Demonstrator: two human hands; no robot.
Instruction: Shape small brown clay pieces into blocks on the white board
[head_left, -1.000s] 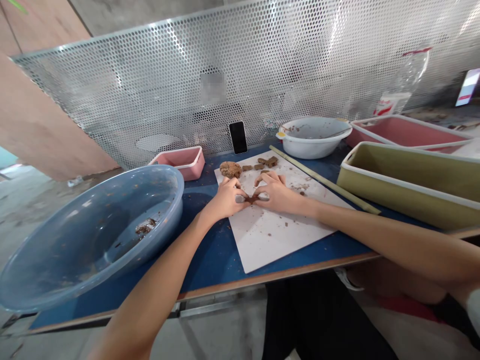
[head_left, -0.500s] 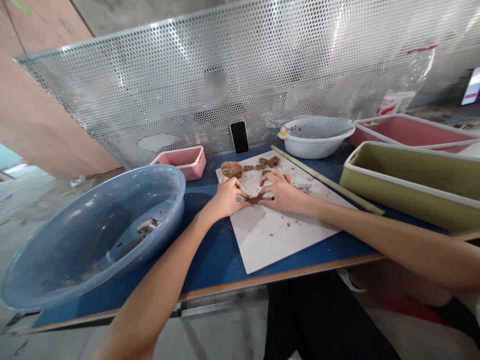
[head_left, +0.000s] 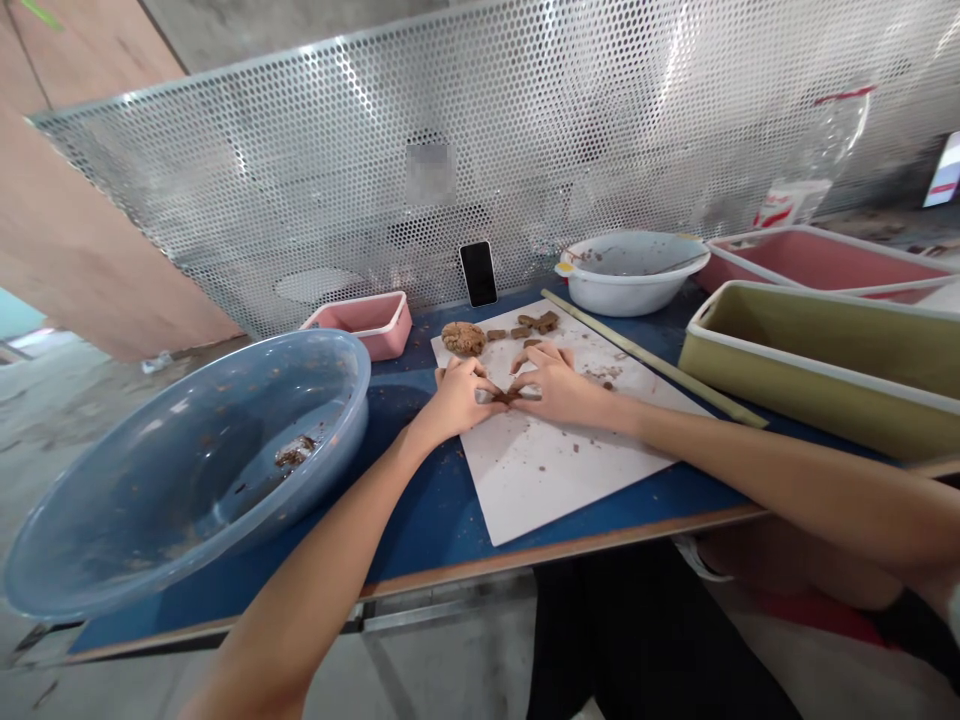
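Both hands meet over a white board [head_left: 525, 490] on the blue table. My left hand [head_left: 459, 395] pinches one side of a small brown clay piece [head_left: 508, 397], thumb and fingertips pressed to it. From the other side my right hand [head_left: 553, 385] pinches the same piece; the fingers cover most of it. Behind the hands lie a large rough lump of clay [head_left: 463, 338] and several small clay pieces [head_left: 543, 322]. Clay crumbs are scattered over the board. A pale yellow-green stick [head_left: 652, 357] runs along the board's right edge.
At the left stands a big blue basin [head_left: 330, 480], with a small pink tub [head_left: 391, 330] behind it. A phone [head_left: 478, 274] leans on the perforated metal screen. A white basin [head_left: 637, 290], an olive trough [head_left: 787, 385] and a pink trough [head_left: 825, 260] stand right.
My hands have drawn closer together, and less of the clay piece shows between the fingertips. The lump and the other pieces have stayed in place.
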